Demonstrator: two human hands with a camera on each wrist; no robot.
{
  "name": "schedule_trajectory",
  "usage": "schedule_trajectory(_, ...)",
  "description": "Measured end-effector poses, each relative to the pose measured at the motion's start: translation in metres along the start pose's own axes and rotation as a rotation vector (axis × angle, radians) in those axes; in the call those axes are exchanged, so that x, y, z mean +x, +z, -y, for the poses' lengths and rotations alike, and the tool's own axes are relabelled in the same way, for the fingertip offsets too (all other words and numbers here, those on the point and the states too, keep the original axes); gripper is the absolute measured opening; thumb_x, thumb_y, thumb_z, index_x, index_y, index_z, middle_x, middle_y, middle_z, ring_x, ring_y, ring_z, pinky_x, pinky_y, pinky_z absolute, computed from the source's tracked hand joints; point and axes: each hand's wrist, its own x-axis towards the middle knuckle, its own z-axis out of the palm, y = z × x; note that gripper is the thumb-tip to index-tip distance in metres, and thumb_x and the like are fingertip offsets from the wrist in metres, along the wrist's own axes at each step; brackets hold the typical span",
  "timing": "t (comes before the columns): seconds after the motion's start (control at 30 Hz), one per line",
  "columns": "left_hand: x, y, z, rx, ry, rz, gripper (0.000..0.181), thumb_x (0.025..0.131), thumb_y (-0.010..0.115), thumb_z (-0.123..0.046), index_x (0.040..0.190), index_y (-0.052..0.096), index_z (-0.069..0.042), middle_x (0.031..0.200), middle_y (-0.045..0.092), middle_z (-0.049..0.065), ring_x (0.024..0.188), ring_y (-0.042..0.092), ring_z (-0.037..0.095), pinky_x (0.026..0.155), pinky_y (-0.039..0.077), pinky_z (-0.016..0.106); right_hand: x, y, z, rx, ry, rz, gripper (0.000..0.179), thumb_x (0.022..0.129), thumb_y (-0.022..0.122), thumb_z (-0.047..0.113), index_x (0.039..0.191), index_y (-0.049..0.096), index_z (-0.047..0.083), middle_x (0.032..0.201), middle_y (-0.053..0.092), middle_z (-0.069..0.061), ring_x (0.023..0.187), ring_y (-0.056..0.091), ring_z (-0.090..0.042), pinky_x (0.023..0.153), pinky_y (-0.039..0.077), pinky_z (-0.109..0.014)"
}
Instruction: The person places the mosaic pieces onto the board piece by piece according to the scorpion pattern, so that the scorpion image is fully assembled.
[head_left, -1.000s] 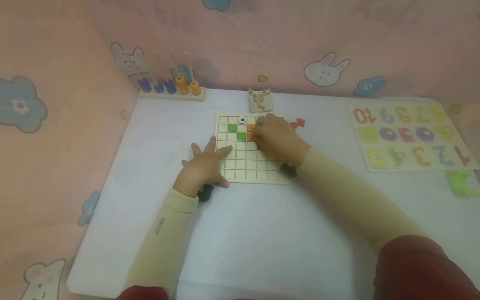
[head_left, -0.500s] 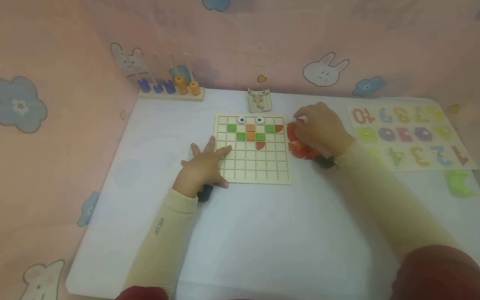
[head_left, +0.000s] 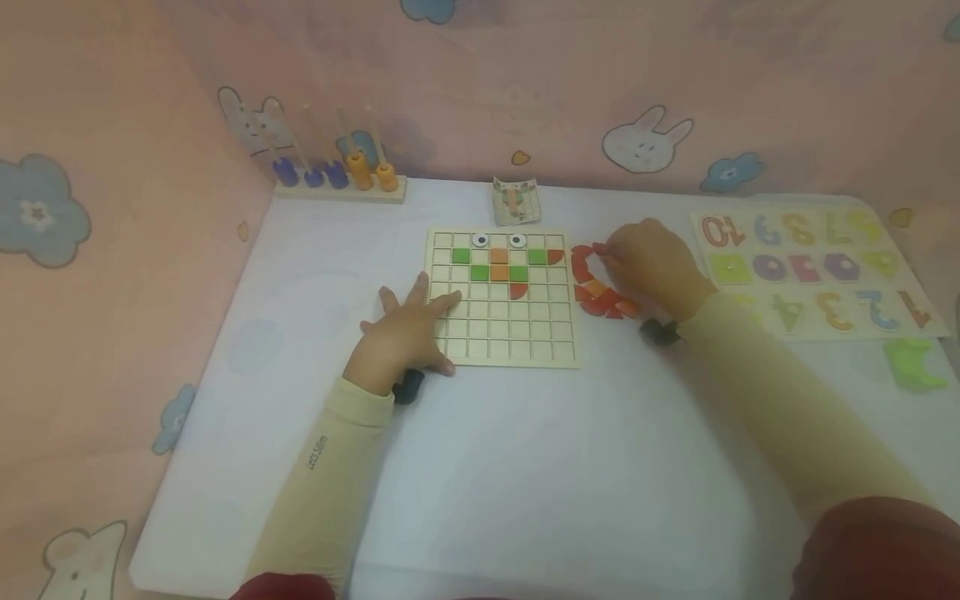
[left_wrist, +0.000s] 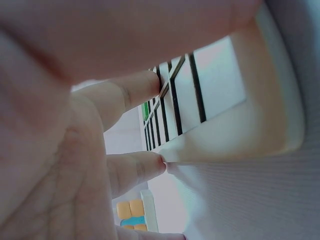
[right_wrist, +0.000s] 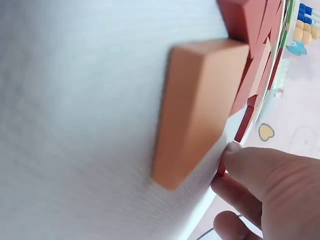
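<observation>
A wooden grid board (head_left: 501, 325) lies flat on the table with green and orange squares, two round eye tiles (head_left: 480, 240) and two red quarter-round tiles (head_left: 518, 291) in its cells. My left hand (head_left: 399, 343) rests with fingers spread at the board's left edge; in the left wrist view its fingers (left_wrist: 137, 167) touch the board's rim. Right of the board, my right hand (head_left: 656, 265) pinches a small red tile (right_wrist: 221, 167) between thumb and fingers. Just beside it lies a loose pile of red and orange tiles (head_left: 597, 302). The pinched tile's full shape is hidden.
A picture card (head_left: 516, 202) stands behind the board. A bead counter (head_left: 341, 192) with blue and orange beads is at the back left. To the right lie a number and shape puzzle board (head_left: 817, 287) and a green piece (head_left: 911, 364). Patterned cloth hangs behind.
My right hand has left the board, uncovering its second eye and red tiles, and moved right to the loose pile, where it now pinches a red tile. My left hand has stayed put.
</observation>
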Motion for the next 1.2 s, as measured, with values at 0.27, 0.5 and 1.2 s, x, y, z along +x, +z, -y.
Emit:
schedule_trajectory(0.27, -0.001, 0.0, 0.002, -0.007, 0.004, 0.002, 0.119, 0.073, 0.099, -0.032, 0.168, 0.029, -0.04, 0.177, -0.013, 0.009, 0.15, -0.018, 0.063, 0.102, 0.011, 0.092, -0.004, -0.017, 0.003, 0.068, -0.037, -0.081, 0.032, 0.107, 0.064, 0.024, 0.128, 0.074, 0.003, 0.126, 0.07, -0.021, 0.12, 0.055, -0.041, 0.112, 0.043, -0.058)
schedule_trajectory(0.5, 0.0, 0.0, 0.004, -0.011, 0.001, -0.002, 0.119, 0.072, 0.099, -0.032, 0.168, 0.029, -0.04, 0.177, -0.013, 0.009, 0.15, -0.018, 0.063, 0.102, 0.01, 0.092, -0.001, -0.026, 0.064, 0.178, -0.097, -0.023, 0.028, 0.102, 0.072, 0.026, 0.126, 0.079, 0.013, 0.12, 0.071, -0.006, 0.11, 0.052, -0.03, 0.101, 0.044, -0.047)
schedule_trajectory(1.2, 0.001, 0.001, 0.003, 0.006, 0.004, -0.016, 0.118, 0.071, 0.1, -0.035, 0.167, 0.032, -0.041, 0.178, -0.01, 0.01, 0.151, -0.014, 0.064, 0.103, 0.013, 0.092, -0.009, 0.018, 0.163, -0.116, -0.467, -0.117, 0.021, 0.104, 0.07, 0.024, 0.115, 0.083, 0.011, 0.097, 0.069, -0.002, 0.092, 0.051, -0.025, 0.085, 0.047, -0.036)
